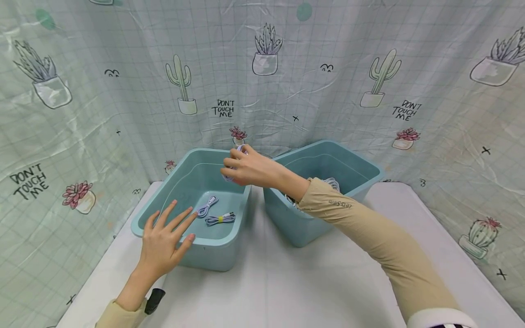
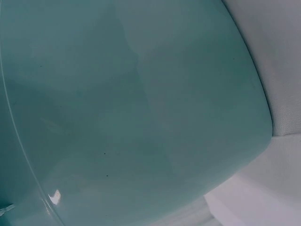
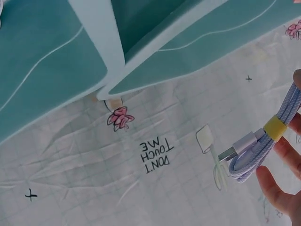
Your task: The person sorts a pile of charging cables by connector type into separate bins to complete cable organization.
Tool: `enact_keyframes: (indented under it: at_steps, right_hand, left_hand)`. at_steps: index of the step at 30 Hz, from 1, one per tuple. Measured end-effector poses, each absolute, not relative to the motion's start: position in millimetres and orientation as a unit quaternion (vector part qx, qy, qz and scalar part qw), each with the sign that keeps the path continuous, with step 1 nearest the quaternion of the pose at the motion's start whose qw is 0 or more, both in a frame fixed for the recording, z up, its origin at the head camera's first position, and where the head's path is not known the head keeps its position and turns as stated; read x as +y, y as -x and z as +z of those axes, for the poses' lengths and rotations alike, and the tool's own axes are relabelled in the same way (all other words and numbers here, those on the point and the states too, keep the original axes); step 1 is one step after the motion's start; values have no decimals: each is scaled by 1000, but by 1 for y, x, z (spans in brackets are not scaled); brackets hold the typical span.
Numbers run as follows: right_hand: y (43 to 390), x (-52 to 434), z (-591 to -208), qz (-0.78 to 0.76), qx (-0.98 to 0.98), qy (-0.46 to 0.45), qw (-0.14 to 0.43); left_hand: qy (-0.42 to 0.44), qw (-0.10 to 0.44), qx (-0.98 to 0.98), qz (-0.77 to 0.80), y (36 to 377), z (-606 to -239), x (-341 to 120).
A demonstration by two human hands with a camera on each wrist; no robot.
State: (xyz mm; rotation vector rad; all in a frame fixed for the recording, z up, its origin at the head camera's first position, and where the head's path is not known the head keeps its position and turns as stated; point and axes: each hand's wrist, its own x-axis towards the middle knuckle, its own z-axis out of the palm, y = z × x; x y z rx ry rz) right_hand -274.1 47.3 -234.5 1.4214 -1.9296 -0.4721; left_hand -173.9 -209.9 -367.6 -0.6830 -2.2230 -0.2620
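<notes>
Two teal plastic bins stand side by side on a white table. My right hand (image 1: pixel 242 166) reaches over the left bin (image 1: pixel 164 223) and holds a coiled lilac cable (image 3: pixel 263 146) bound with a yellow band. Two more coiled cables (image 1: pixel 213 212) lie on that bin's floor. My left hand (image 1: pixel 166 234) rests with straight fingers on the left bin's near rim. The right bin (image 1: pixel 361 171) holds more coiled cables (image 1: pixel 333 183), partly hidden by my right forearm. The left wrist view shows only the bin wall (image 2: pixel 141 117) up close.
A cactus-print curtain (image 1: pixel 82 114) with "DON'T TOUCH ME" lettering closes in the back and both sides. The white table (image 1: pixel 270 291) stretches toward me in front of the bins.
</notes>
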Motion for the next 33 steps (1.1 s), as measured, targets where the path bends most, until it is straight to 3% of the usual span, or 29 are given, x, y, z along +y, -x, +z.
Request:
enact_keyframes:
  at_steps: [15,33]
  right_hand:
    - [294,11,-229,-204,-751,-524,346]
    - [306,-20,-226,-216,-780,-516,281]
  left_hand:
    - [269,392,-873,-103,175,-369,-210]
    - [269,392,-874,-103,175,-369,-211]
